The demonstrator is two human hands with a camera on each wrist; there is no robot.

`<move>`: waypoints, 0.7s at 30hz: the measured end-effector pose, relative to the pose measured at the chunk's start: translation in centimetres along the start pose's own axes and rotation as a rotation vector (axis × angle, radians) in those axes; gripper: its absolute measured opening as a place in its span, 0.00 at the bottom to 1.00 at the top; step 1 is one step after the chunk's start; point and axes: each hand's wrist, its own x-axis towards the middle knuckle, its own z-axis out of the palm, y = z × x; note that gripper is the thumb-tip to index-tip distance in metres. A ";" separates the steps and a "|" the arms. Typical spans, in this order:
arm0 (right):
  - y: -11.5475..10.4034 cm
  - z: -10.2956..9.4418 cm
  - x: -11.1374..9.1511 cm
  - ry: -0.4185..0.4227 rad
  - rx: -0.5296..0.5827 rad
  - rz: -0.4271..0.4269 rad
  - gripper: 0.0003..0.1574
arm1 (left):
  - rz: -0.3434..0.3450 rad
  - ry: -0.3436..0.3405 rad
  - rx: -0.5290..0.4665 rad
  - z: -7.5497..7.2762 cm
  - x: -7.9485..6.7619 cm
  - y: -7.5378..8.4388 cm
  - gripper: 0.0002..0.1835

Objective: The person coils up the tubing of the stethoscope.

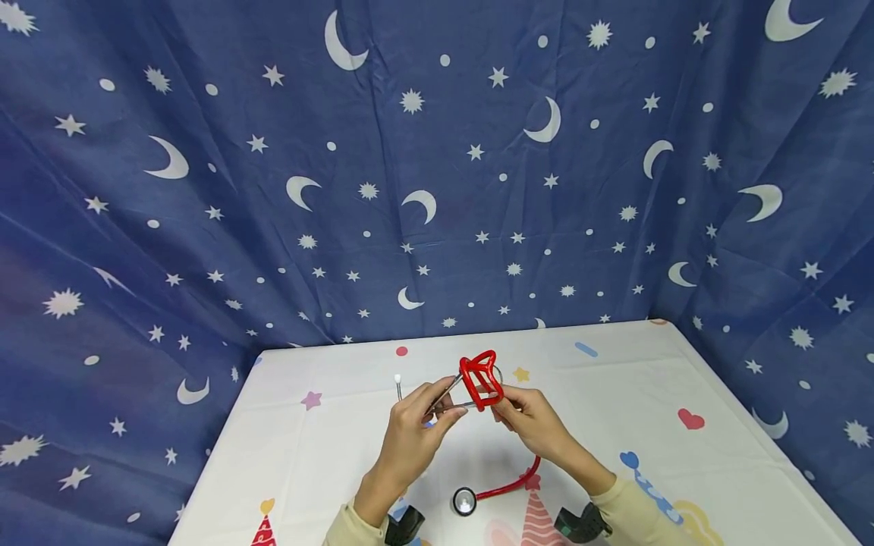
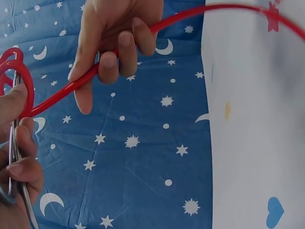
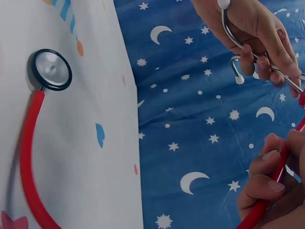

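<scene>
A stethoscope with red tubing (image 1: 481, 385) is held up over the table between both hands. My left hand (image 1: 410, 434) grips its metal ear tubes (image 3: 232, 34), whose pale eartips (image 3: 239, 79) stick out past the fingers in the right wrist view. The tubing forms several loops about the metal tubes. My right hand (image 1: 536, 426) holds the red tube just right of those loops, fingers curled round it in the left wrist view. From there the tube hangs down to the round chest piece (image 1: 465, 501), which lies on the table nearer the body.
A white tablecloth (image 1: 321, 447) printed with coloured hearts, stars and party hats covers the table. Behind it hangs a dark blue curtain (image 1: 437, 250) with white moons and stars. Dark wrist devices (image 1: 404, 526) sit at both cuffs.
</scene>
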 end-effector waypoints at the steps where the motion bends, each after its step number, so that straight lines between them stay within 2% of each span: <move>1: 0.4 0.1 0.0 0.002 -0.007 -0.012 0.10 | 0.000 0.012 0.006 0.0 0.0 0.0 0.23; 6: 1.1 0.4 -0.3 0.009 -0.037 -0.034 0.09 | 0.006 0.082 0.027 -0.3 0.2 -0.5 0.23; 9: 1.2 0.5 -0.5 0.001 -0.029 -0.034 0.15 | -0.001 0.121 0.029 -0.5 0.3 -0.7 0.23; 16: 0.3 0.8 -0.9 -0.010 -0.051 -0.079 0.19 | -0.031 0.167 0.046 -0.6 0.5 -0.9 0.22; 21: -0.3 1.0 -1.2 -0.018 -0.071 -0.070 0.19 | -0.051 0.177 0.056 -0.6 0.4 -0.9 0.22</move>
